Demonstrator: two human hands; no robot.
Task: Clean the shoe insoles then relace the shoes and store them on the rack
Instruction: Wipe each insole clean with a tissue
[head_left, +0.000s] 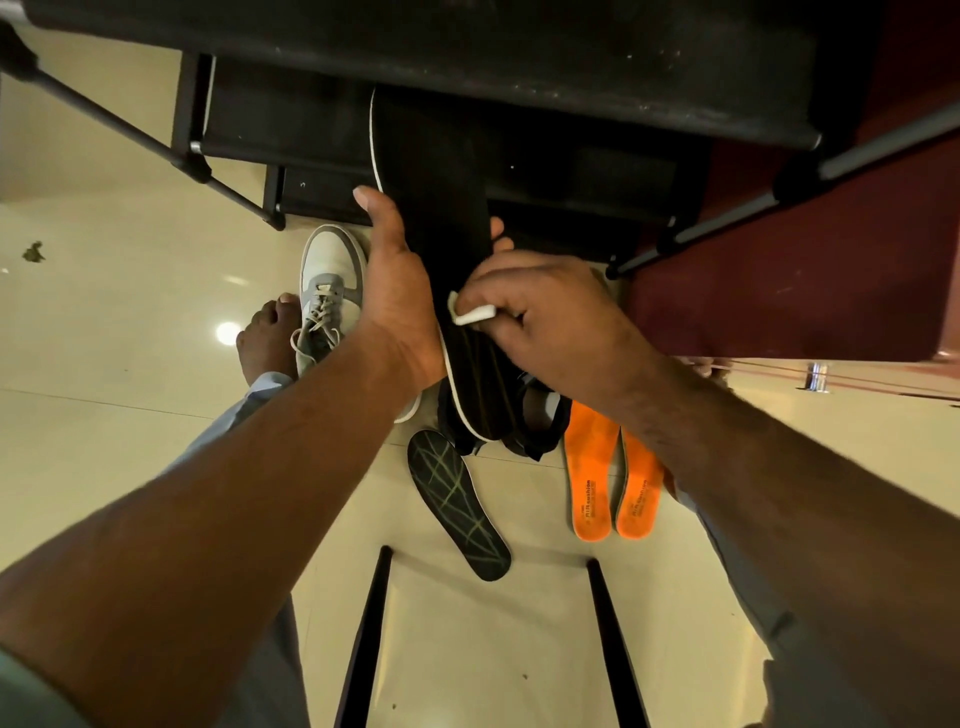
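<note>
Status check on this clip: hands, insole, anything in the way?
Left hand grips black insole; right hand pinches white wipe against it. Orange insoles, patterned insole on floor. No obstruction visible.

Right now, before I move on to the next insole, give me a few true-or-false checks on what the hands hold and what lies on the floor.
1. The left hand grips the black insole. True.
2. The right hand is empty. False: its fingers pinch a white wipe against the insole.
3. Two orange insoles lie side by side on the floor. True.
4. The grey and white shoe has no laces. False: it is laced.
5. A dark insole with pale lines lies on the floor. True.
</note>
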